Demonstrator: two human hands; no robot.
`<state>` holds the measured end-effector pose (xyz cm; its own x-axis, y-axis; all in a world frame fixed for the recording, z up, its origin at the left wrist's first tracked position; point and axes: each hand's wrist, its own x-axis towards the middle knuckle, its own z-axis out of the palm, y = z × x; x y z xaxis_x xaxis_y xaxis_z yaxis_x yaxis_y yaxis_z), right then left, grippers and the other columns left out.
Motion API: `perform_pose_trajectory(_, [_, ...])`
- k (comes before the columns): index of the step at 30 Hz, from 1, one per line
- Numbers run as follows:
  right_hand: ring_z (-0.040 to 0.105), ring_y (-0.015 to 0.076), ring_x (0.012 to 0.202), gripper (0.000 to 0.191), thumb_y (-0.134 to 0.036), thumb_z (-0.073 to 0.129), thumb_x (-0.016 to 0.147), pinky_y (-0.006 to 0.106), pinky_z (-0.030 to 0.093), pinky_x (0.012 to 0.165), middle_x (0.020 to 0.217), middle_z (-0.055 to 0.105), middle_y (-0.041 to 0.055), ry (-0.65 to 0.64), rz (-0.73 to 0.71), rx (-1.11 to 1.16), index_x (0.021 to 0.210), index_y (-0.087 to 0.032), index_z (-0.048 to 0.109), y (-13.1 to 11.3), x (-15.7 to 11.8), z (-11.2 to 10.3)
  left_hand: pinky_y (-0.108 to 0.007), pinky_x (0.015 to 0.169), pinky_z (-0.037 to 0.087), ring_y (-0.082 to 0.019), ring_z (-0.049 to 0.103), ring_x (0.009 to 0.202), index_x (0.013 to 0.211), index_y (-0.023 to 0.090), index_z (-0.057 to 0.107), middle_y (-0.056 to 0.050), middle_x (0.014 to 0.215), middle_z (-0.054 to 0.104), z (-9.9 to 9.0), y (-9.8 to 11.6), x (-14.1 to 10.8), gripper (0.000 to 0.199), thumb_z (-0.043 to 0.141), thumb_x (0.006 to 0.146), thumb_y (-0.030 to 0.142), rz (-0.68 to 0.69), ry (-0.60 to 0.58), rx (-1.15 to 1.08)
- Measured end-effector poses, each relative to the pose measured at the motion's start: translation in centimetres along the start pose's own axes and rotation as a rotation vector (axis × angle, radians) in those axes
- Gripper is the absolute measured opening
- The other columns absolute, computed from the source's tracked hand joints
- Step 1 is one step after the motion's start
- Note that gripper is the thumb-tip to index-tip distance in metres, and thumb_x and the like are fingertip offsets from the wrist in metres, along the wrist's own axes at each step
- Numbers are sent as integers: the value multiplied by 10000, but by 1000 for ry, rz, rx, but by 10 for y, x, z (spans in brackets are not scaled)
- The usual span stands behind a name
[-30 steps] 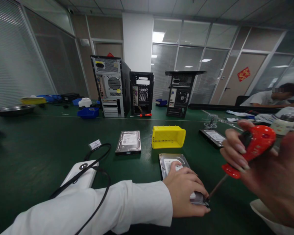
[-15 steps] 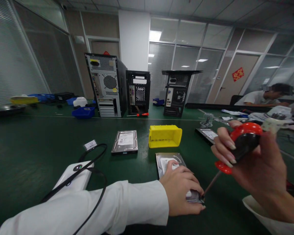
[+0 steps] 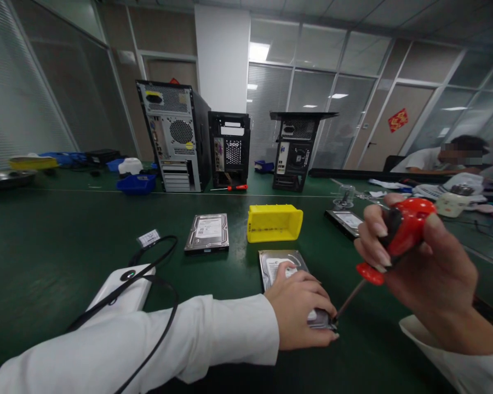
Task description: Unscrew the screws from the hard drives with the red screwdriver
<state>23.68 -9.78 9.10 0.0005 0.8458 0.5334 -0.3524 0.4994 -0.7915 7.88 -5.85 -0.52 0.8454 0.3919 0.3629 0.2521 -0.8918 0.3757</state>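
My left hand [image 3: 302, 309] lies over a silver hard drive [image 3: 285, 258] on the green table, its fingers wrapped around the drive's right end. A red and black screwdriver [image 3: 411, 224] is gripped in my right hand [image 3: 435, 268]. Its shaft slants down to the left, and the tip meets the near right corner of the drive, close to my left fingertips. My left hand covers much of the drive, and the exact spot under the tip is too small to make out. Just behind the drive stands a yellow plastic bin [image 3: 274, 223], with its open side towards me.
A second hard drive [image 3: 207, 232] lies left of the bin, a third [image 3: 345, 221] to the right. A white power bank [image 3: 121, 290] with a black cable sits by my left sleeve. Computer cases [image 3: 176, 137] line the back, near another screwdriver [image 3: 237, 187]. A person [image 3: 447, 156] sits far right.
The screwdriver handle has turned in my right hand, showing more red now. My left hand stays on the hard drive. The whole view has shifted slightly.
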Motion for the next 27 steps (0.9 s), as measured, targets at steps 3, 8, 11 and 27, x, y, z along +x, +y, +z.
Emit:
perform_pose_trajectory(3, [385,78,422,289,-460,580,763,204,339,383,651,426,-26,-43,36,53,955,-248,534,-1,1,1,-465,912,198,-232,517,1082,894,273,653,40,1016,674,-1,1,1,232,652,740,447,-16,-11,-10])
perform_pose_trajectory(8, [446,105,491,372,-450,362,873,242,380,437,717,450,18,-58,32,71,1049,-198,573,-3,1,4,-485,927,176,-228,522,1075,852,264,646,25,1009,681,-1,3,2,206,671,724,424,-24,0,-27])
perform_pose_trajectory(11, [484,114,573,328,-428,416,861,245,430,472,793,464,28,-80,59,90,1037,-204,577,-1,0,4,-476,922,185,-224,522,1076,835,269,650,29,1003,681,-1,2,2,187,675,721,415,-19,7,-24])
perform_pose_trajectory(27, [454,105,499,388,-461,335,882,244,387,442,728,455,22,-112,54,64,1054,-207,573,-3,-2,7,-463,917,199,-225,526,1075,843,269,657,27,1005,682,-2,3,3,198,672,721,424,-24,3,-15])
